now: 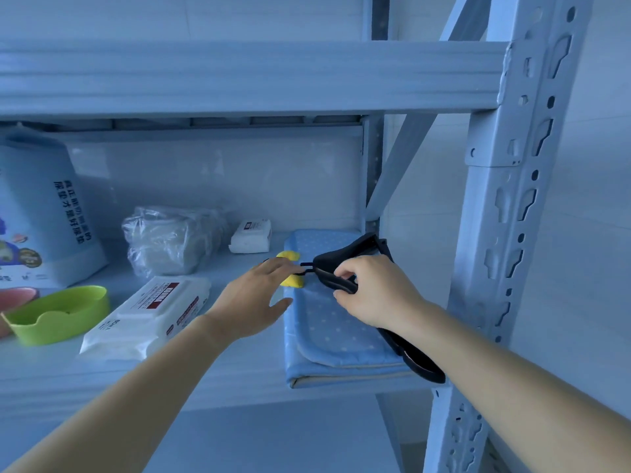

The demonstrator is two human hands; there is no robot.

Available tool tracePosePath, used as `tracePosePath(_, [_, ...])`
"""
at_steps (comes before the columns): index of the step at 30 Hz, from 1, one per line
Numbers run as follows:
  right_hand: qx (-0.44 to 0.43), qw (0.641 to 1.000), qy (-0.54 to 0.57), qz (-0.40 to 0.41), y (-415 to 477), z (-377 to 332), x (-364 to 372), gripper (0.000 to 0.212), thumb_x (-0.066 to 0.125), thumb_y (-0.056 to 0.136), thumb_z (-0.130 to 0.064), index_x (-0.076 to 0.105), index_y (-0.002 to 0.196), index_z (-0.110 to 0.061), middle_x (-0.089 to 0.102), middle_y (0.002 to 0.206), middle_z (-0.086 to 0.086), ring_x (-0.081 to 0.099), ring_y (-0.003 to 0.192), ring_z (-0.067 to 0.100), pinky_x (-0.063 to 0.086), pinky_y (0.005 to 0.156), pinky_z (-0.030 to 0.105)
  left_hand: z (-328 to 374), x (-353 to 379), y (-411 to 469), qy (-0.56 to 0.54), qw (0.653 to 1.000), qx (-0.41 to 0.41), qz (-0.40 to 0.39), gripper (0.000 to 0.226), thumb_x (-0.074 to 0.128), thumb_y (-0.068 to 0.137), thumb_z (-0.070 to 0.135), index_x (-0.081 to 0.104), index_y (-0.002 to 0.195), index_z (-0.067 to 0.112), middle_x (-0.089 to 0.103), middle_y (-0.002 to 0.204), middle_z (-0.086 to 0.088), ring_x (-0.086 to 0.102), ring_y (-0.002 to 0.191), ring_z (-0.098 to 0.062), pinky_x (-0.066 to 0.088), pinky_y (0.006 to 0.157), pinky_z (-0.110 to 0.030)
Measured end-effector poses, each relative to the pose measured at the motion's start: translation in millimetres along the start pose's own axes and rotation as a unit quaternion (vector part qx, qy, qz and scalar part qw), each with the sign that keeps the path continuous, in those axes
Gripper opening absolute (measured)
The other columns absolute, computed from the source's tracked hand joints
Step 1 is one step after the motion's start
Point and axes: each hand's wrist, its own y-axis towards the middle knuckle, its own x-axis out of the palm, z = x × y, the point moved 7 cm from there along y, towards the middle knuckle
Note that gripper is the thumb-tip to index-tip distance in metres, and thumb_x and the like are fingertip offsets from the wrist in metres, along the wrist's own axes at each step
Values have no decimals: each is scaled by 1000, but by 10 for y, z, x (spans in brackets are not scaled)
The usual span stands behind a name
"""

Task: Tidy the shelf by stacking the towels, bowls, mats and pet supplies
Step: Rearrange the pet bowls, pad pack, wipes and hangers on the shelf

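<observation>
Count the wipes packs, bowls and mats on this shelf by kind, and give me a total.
Wipes packs: 2, large pack and small pack
Bowls: 2, green bowl and pink bowl
Mats: 2, top mat on bottom mat
Total: 6

The folded mat (341, 322) is being shown in light blue, scattered with small white dots. The harness (345, 264) is being seen in black, and the toy (290, 256) beside it in yellow. One bowl (58, 314) is being displayed in lime green, and the second bowl (17, 297) in pink. The wipes pack (146, 315) is being shown in white under a red label.
</observation>
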Motion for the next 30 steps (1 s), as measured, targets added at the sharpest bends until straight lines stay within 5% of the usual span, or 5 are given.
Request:
tracePosePath(3, [-37,999,3,-17,145,-250,87,21,61,82,-24,67,100,-15,69,94,0,60,89,21,52,75,37,-175,-163,-151,15,999,-31,-2,47,57,86,30,41,129,41,41,133,20,47,116,-9,51,79,-37])
tracePosePath(10, [-84,995,-14,-48,623,-781,423,23,59,85,-25,64,107,-20,65,109,-2,56,105,21,45,79,27,-820,-489,-415,40,993,-111,-4,41,56,86,33,48,126,38,50,128,17,52,104,-9,40,75,-23])
tracePosePath(14, [-80,994,-15,-67,850,-1064,711,32,59,85,-28,59,117,-23,59,121,-1,51,112,21,47,91,38,-1284,-670,-558,49,988,-143,-4,36,55,86,38,50,122,41,50,126,20,52,108,-8,47,80,-30])
tracePosePath(17, [-89,994,-10,-67,986,-1318,978,33,59,86,-30,58,118,-25,59,123,-2,49,115,20,44,89,32,-1643,-770,-648,42,987,-156,-9,32,55,87,38,53,119,40,52,125,19,54,106,-8,49,84,-35])
tracePosePath(30, [-48,992,2,-114,1374,-1860,1929,43,54,88,-49,60,117,-19,60,121,0,52,114,22,44,90,32,-2519,-660,-741,22,987,-82,-136,29,45,94,40,52,122,42,47,132,20,50,115,-7,44,95,-34])
